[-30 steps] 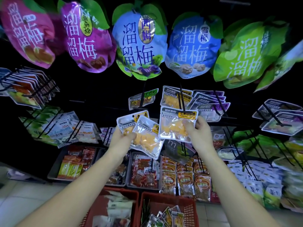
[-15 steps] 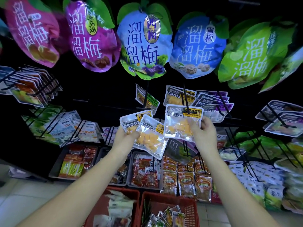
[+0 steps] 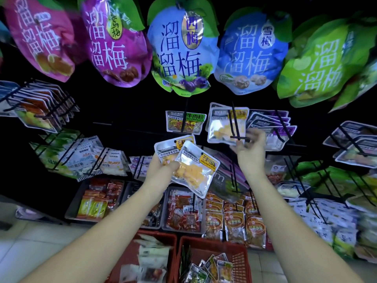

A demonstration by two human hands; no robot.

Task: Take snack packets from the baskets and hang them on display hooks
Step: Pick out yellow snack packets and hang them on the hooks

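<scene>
Plainly, the left hand (image 3: 161, 168) grips two clear mango packets (image 3: 195, 170), fanned one over the other, with its thumb curled across their lower edge. It holds them raised in front of the display rack. The right hand (image 3: 250, 154) hovers just beside the front tip of a black display hook (image 3: 234, 123). Its fingers (image 3: 258, 135) are loosely spread, blurred, and holding nothing that shows. A matching hung packet (image 3: 221, 129) sits on that hook, in front of others. Below, two red baskets (image 3: 239, 262) stand on the floor with more packets inside.
</scene>
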